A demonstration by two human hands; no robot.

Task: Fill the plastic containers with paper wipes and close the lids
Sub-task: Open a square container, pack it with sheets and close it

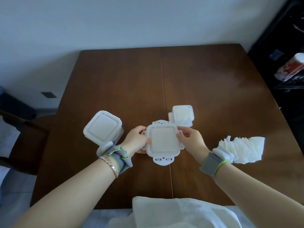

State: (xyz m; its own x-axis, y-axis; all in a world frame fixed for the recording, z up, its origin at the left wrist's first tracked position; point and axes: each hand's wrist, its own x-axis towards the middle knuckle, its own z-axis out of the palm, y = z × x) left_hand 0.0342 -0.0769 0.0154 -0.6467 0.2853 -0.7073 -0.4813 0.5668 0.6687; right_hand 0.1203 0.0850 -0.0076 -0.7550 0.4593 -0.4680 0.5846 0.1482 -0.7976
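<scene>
A square white plastic container with its lid [162, 142] on top sits at the middle of the brown table [205, 83]; the lid's four latch flaps stick outward. My left hand [136, 139] grips its left side and my right hand [190, 137] pinches its right edge. Just behind it stands a smaller container [182, 115] with white wipes inside and no lid. To the left rests a closed lidded container [103, 127]. A fanned stack of white paper wipes [243, 149] lies to the right, beside my right wrist.
White cloth [181, 213] covers my lap at the table's near edge. A chair [19, 129] stands off the table's left side. Dark furniture with a red and white package [291, 68] is at the far right. A wall runs behind the table.
</scene>
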